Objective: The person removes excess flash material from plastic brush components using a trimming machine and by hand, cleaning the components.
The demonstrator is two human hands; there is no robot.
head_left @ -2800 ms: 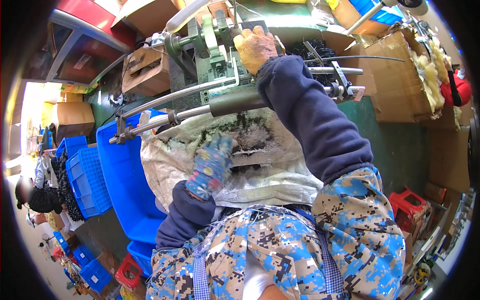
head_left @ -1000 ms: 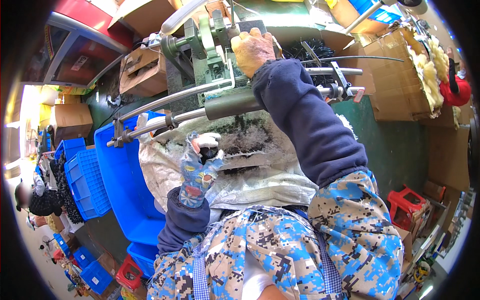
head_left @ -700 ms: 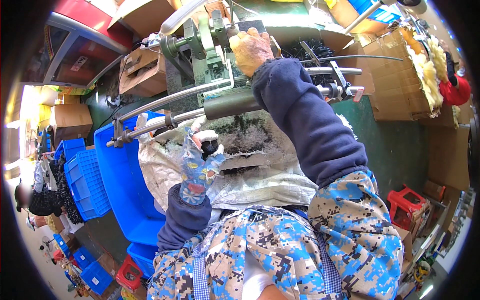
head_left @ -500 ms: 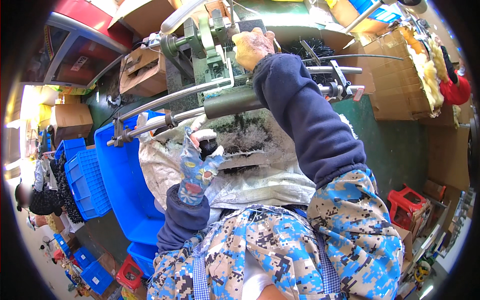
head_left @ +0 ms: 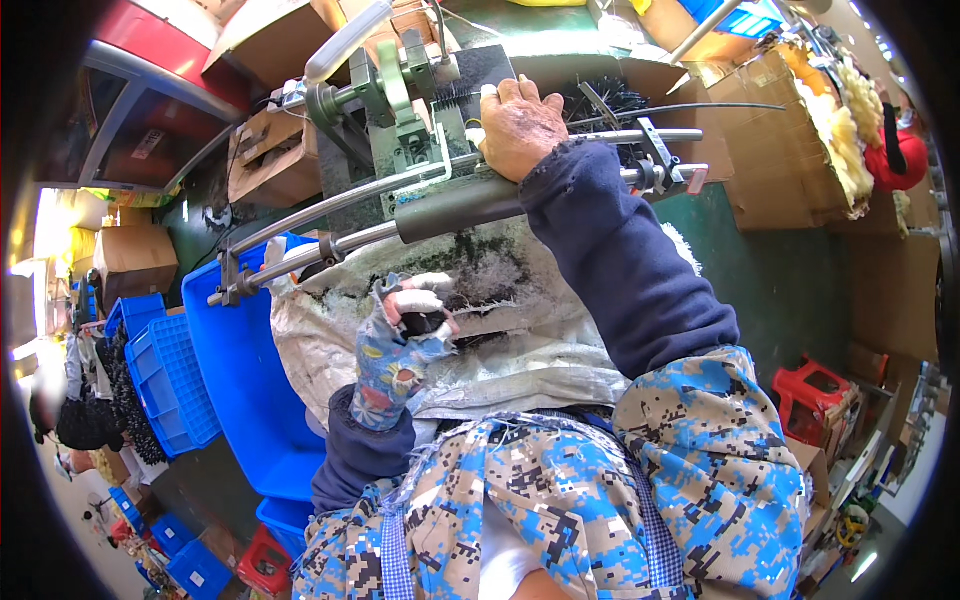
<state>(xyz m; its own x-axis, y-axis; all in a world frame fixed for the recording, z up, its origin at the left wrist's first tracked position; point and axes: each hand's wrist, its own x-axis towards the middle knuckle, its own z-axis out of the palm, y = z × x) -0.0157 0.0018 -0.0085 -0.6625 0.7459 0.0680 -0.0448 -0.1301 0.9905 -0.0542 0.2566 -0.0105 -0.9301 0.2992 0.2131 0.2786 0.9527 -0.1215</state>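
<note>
Green-grey machine [head_left: 412,140] is standing beyond my lap, a little left of my right hand, with steel rails [head_left: 375,238] running across its near side. Nearest me, my camouflage clothing [head_left: 560,480] is giving way to a whitish sheet [head_left: 500,385] with dark smudges, and a blue tub [head_left: 235,370] is sitting along its left. Over the sheet I am holding my left hand [head_left: 405,345], in a torn flowered glove, half curled, with thumb and fingers apart; something dark is showing between them, and I cannot tell whether I am gripping it. Farther on, a grey tube [head_left: 455,212] is surrounding part of the near rail, and my navy cuff [head_left: 580,175] is passing over the rails. I am judging that the loose cloth should be staying clear of them, since it could be snagging. Beyond the cuff, my right hand [head_left: 523,128] is lying palm down just right of the machine, fingers stretched out and slightly spread; I am seeing nothing in its grip, though its underside is hidden. For good control I should be placing those fingertips deliberately, away from the machine's edges, and relaxing the wrist. Farther right, black bristles [head_left: 607,105] are lying bunched.
</note>
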